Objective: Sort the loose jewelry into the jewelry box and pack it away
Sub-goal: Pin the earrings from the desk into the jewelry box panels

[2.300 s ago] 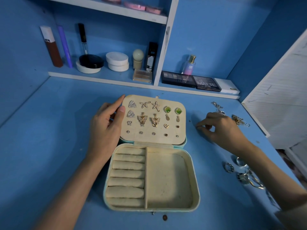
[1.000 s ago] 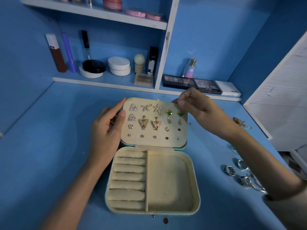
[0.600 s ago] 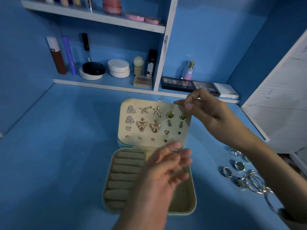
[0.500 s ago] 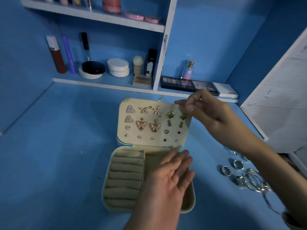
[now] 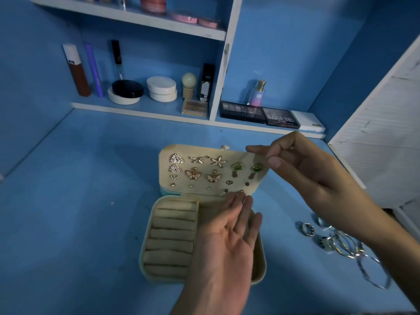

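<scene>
Item: jewelry box [image 5: 159,272], cream, lying open at the middle of the blue table [image 5: 79,201]. Its lid [image 5: 204,151] is tipped up toward the viewer. Right hand [image 5: 304,171]: forefinger and thumb pinch the lid's upper right corner, probably to hold the earring panel at an angle for reading and pinning. Whether a small stud also sits between those fingers cannot be made out. Earrings [image 5: 195,173] are pinned in rows on the panel, the green pair [image 5: 256,168] just beside the thumb. Left hand [image 5: 229,244]: flat, palm up, fingers straight, holding nothing visible. It hangs over the tray with its fingertips near the lowest row of studs, seemingly ready to receive or steady a piece. Ring rolls [image 5: 172,235] fill the tray's left half, with no rings in them. The right compartment is mostly hidden under the left hand. Unsorted: rings [image 5: 308,228] and bangles [image 5: 372,273] loose on the table at right, partly covered by the right forearm. Shelf [image 5: 141,111] behind holds cosmetics. The small studs are too dim to identify.
</scene>
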A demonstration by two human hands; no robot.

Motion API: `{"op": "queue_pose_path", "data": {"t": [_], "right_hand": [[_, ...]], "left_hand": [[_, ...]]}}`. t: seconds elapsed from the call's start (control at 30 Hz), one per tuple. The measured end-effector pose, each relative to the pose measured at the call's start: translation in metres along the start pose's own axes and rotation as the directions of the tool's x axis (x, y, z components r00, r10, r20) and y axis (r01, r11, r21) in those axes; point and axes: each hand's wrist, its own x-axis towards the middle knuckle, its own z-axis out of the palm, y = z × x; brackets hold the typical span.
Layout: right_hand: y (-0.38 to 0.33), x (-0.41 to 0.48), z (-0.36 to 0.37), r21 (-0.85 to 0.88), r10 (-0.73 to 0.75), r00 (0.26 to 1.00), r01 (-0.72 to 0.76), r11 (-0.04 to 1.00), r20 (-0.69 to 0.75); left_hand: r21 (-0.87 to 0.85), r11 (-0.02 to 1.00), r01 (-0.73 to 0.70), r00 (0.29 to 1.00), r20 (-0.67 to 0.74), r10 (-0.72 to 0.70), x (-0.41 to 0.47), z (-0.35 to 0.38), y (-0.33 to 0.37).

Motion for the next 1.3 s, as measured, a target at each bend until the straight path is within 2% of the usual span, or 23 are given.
{"op": "queue_pose_path", "data": {"t": [0.13,0.33,0.47,0.6,0.7,0.8,0.9,1.03,1.3], "right_hand": [[-0.009,-0.012,-0.003,-0.045,0.003,0.999,-0.001,0.999,0.039],[-0.019,-0.028,-0.003,-0.199,-0.039,0.995,0.057,0.978,0.094],[-0.024,-0.026,-0.004,-0.190,-0.035,0.989,0.063,0.980,0.145],[-0.018,-0.012,-0.010,-0.001,0.033,0.997,-0.033,0.999,0.070],[0.004,0.006,-0.010,-0.068,0.102,0.994,-0.100,0.993,0.025],[0.027,0.021,-0.005,-0.186,0.263,0.957,-0.238,0.953,0.125],[0.041,0.027,0.000,-0.163,0.374,0.896,-0.343,0.925,0.240],[0.046,0.027,0.002,-0.114,0.393,0.875,-0.376,0.920,0.282],[0.048,0.027,0.000,-0.096,0.371,0.879,-0.359,0.928,0.298]], "left_hand": [[0.080,0.994,-0.071,0.990,0.127,0.060,-0.005,-0.008,-0.004],[0.213,0.962,-0.170,0.980,0.139,0.142,-0.011,-0.008,-0.007],[0.261,0.944,-0.201,0.974,0.154,0.165,-0.011,-0.012,-0.010],[0.221,0.958,-0.181,0.977,0.154,0.148,-0.010,-0.019,-0.013],[0.209,0.964,-0.165,0.976,0.178,0.128,-0.010,-0.022,-0.012],[0.196,0.970,-0.147,0.977,0.181,0.111,-0.011,-0.022,-0.012],[0.163,0.979,-0.123,0.980,0.175,0.094,-0.009,-0.022,-0.011],[0.098,0.991,-0.086,0.980,0.186,0.067,-0.009,-0.021,-0.010],[0.106,0.990,-0.094,0.978,0.198,0.071,-0.007,-0.021,-0.008]]}}
